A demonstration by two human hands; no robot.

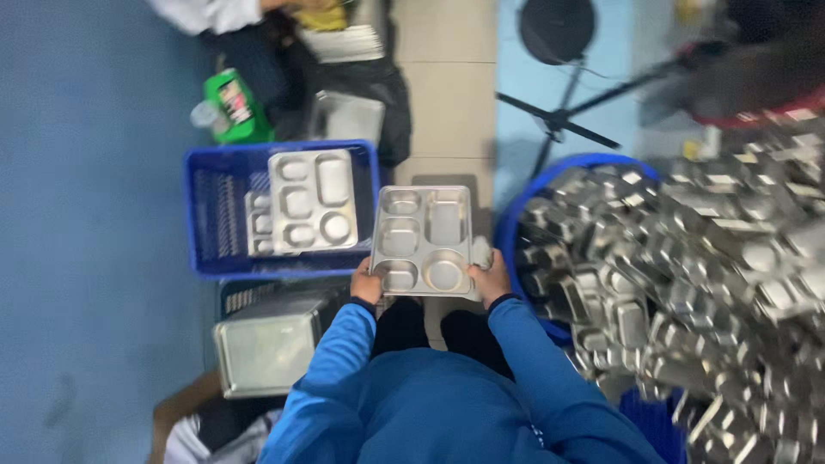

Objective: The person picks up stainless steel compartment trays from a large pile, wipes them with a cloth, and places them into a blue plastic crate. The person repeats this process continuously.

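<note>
I hold a steel compartment tray point(423, 239) flat in front of me, above my knees. My left hand point(366, 283) grips its near left corner. My right hand point(490, 277) grips its near right edge and also holds a pale cloth point(481, 251) bunched against the tray. Both arms are in blue sleeves. To the left, a blue plastic crate point(206, 215) holds a stack of the same steel trays point(311, 199).
A blue tub point(550, 176) on the right overflows with a big heap of steel trays point(687, 275). A steel box point(268, 344) sits on a second crate at lower left. A green packet point(234, 105), a black stand point(559, 120) and another person's white sleeve point(210, 13) lie beyond.
</note>
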